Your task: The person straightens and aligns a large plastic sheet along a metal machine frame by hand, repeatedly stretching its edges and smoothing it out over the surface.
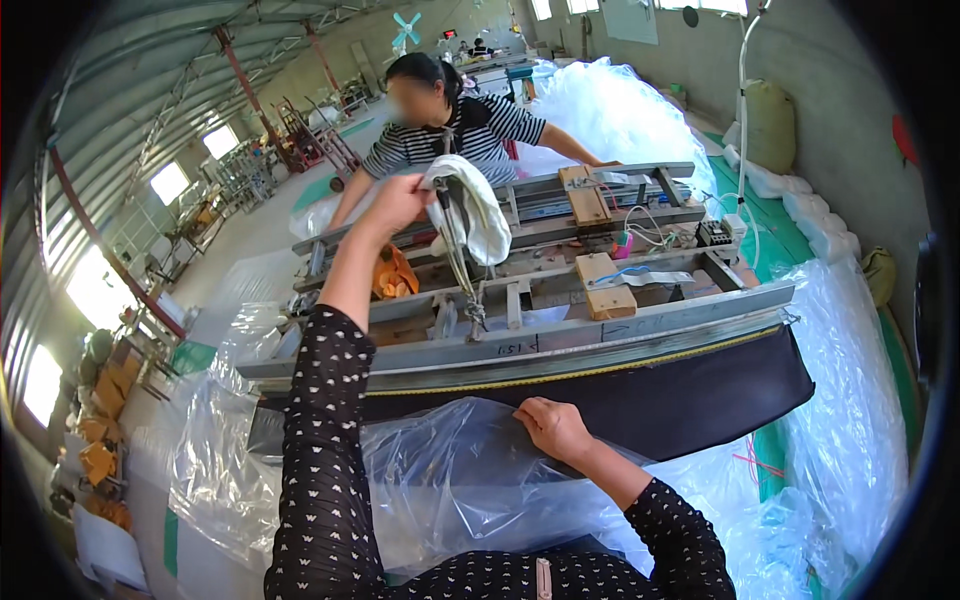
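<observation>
My left hand (398, 207) is raised over the metal frame, its fingers closed at the top of a lever wrapped in white cloth (485, 222). Thin rods run from there down to the frame's near bar (600, 335). Below that bar, my right hand (556, 430) has its fingers curled in at the edge of a clear plastic film (450, 465). The film hangs over a black sheet (690, 390) that lies along the frame's near side, with a yellow measuring strip (580, 374) above it.
Across the frame a person in a striped top (455, 130) reaches along both its sides. Wooden blocks (604, 287), loose wires and an orange cloth (394, 272) sit on the frame. Crumpled plastic film (845, 370) is heaped at the right; boxes (112, 390) stand at the left.
</observation>
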{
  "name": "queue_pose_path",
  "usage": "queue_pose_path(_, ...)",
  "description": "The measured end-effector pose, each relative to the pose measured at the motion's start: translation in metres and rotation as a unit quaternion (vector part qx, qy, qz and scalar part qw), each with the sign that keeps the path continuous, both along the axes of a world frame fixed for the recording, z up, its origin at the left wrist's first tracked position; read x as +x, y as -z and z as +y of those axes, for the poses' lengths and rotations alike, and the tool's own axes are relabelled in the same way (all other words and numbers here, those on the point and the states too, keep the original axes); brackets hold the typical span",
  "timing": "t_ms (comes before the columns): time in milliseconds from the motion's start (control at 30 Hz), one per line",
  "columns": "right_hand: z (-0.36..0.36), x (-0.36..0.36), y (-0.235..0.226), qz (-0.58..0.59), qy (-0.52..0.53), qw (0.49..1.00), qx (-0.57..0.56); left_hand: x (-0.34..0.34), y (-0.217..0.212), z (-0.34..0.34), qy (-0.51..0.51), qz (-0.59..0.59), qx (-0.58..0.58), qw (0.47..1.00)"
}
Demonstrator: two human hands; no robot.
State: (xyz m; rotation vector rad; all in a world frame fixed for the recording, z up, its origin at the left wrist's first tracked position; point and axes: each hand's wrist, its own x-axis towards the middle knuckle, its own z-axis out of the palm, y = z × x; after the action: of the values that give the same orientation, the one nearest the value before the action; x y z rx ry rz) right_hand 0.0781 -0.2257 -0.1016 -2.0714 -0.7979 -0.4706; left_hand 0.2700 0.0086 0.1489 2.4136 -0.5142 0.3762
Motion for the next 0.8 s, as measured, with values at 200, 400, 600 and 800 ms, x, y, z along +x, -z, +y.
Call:
queue_pose_path(200,0.007,0.000,-0.001,-0.024,-0.013,1.000,0.015,-0.066,-0.061,0.033,-0.052,-0.088,-0.293,0.951)
queue_pose_path(400,0.003,-0.004,-0.003,-0.028,-0.009,1.000,0.008,-0.154,-0.074,0.026,0.227,-0.083,-0.545,0.803)
queue_pose_path(600,0.003,0.004,0.015,0.011,-0.017,0.997,0.075,-0.314,-0.020,-0.030,0.125,0.095,-0.628,0.762)
queue_pose_path(800,0.027,-0.001,0.000,-0.036,-0.027,0.999,-0.010,-0.423,-0.038,-0.066,0.561,0.249,-0.366,0.699)
